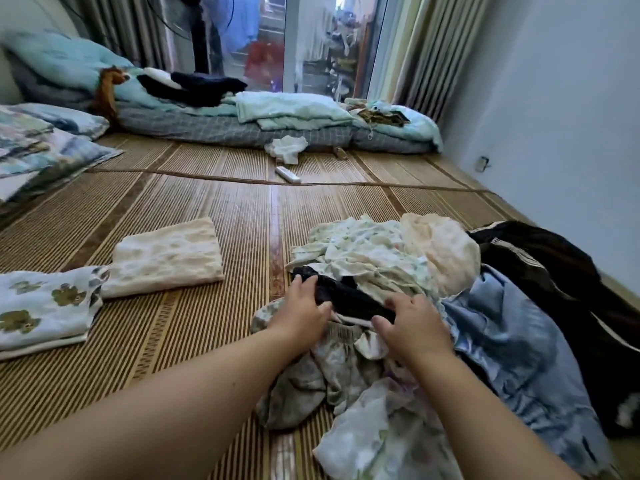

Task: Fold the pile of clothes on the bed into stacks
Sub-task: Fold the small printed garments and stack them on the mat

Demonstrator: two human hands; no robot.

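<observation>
— Where is the dark garment [349,299]?
— On top of the pile [374,251], straight ahead of us. Our left hand [304,308] curls over its far end and our right hand [412,327] pinches the nearer end. Its long axis slants between our hands.
— Any labels?
— None we can read. The folded stacks [166,259] lie to our left.

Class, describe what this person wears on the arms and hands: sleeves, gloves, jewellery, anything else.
The left hand and right hand show no glove, watch or bracelet. Both arms are bare up to the picture's edge, with no sleeve in view.
</observation>
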